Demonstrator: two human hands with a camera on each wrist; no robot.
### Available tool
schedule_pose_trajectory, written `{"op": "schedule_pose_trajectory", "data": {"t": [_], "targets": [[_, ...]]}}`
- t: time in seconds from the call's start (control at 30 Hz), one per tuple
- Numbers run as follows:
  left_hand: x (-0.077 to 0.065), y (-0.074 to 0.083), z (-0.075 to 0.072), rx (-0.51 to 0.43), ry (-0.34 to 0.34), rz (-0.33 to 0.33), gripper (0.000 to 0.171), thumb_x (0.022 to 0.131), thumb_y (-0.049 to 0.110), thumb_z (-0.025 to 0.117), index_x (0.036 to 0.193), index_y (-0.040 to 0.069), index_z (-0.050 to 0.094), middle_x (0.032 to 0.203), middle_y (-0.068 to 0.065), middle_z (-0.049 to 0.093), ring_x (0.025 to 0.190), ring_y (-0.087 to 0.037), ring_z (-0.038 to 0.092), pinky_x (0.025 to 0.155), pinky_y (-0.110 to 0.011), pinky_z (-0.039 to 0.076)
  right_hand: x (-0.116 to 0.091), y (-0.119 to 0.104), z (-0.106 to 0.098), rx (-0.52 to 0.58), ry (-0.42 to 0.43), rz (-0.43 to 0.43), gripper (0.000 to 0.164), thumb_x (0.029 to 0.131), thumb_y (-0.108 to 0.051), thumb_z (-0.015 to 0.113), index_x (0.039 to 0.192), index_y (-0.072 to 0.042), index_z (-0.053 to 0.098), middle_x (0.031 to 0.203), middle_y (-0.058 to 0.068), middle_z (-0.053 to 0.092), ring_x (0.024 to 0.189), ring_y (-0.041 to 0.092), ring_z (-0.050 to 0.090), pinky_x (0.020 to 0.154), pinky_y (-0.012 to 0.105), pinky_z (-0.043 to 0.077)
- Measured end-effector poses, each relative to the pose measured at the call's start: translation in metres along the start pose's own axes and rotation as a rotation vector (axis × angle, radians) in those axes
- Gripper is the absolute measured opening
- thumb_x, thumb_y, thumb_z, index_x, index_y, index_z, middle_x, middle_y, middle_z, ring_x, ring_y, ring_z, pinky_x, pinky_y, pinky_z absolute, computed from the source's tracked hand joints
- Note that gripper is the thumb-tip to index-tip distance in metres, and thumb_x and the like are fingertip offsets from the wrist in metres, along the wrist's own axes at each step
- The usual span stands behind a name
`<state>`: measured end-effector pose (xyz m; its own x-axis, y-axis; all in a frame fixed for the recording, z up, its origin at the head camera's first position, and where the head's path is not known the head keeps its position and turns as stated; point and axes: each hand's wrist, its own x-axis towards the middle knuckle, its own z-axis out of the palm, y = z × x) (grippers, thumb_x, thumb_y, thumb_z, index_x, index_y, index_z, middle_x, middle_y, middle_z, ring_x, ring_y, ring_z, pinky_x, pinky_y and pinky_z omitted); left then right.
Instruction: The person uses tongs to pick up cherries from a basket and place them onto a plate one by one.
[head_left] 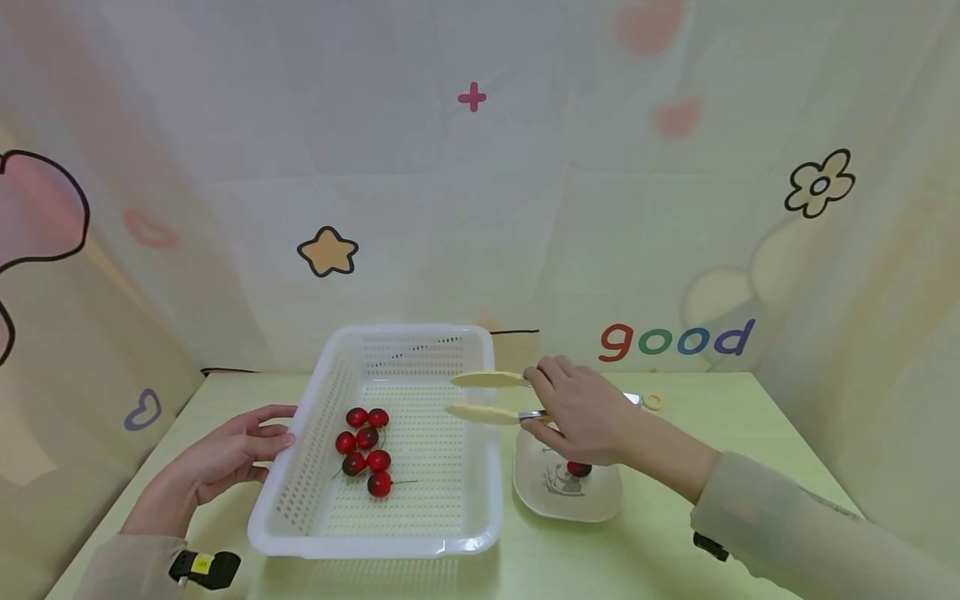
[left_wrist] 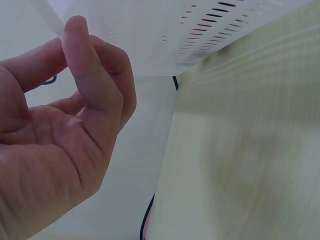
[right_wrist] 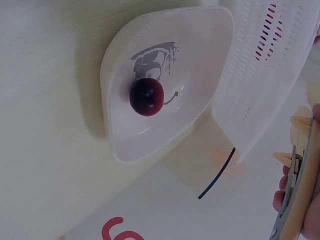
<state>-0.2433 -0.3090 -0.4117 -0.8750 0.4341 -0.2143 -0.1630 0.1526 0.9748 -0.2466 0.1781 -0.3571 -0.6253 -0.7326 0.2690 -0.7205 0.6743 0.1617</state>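
A white plastic basket [head_left: 408, 546] with perforated walls holds several red cherries [head_left: 378, 460] on the left part of its floor. At its left rim my left hand [head_left: 228, 454] grips the edge, thumb and fingers bent against it; the left wrist view shows the bent fingers [left_wrist: 100, 85] close up. My right hand [head_left: 585, 408] holds tongs [head_left: 487, 414] with cream tips and metal arms. Their tips stand apart over the basket's right rim with nothing between them. Beneath that hand is a small white dish [head_left: 592, 504] with a grey drawing and one dark red cherry [right_wrist: 146, 97] with a stem.
A pale green table [head_left: 675, 517] lies under everything. Behind it hangs a light printed curtain [head_left: 480, 208], close to the basket's far end. The dish stands just right of the basket.
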Motion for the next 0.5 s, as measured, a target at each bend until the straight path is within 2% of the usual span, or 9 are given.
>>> {"op": "schedule_pose_trajectory", "data": {"t": [0.2,0.5], "targets": [[0.000,0.001,0.000,-0.003,0.003,-0.004,0.066,0.105,0.014,0.059,0.154,-0.007,0.021,0.119,-0.008,0.068,0.103,-0.029,0.070,0.082,-0.048,0.058,0.014,-0.009,0.004,-0.044,0.002,-0.067,0.052,0.102,-0.043,0.056,0.128,0.002,0.054,0.112,0.011,0.055,0.099,0.026,0.051,0.075,0.035,0.050],[-0.001,0.000,0.001,0.001,-0.007,-0.001,0.067,0.106,0.015,0.058,0.155,-0.008,0.019,0.120,-0.008,0.068,0.104,-0.029,0.070,0.083,-0.049,0.057,0.028,-0.028,0.007,-0.090,-0.061,-0.121,0.050,0.102,-0.046,0.054,0.125,-0.001,0.052,0.110,0.009,0.053,0.098,0.024,0.050,0.075,0.034,0.049]]}}
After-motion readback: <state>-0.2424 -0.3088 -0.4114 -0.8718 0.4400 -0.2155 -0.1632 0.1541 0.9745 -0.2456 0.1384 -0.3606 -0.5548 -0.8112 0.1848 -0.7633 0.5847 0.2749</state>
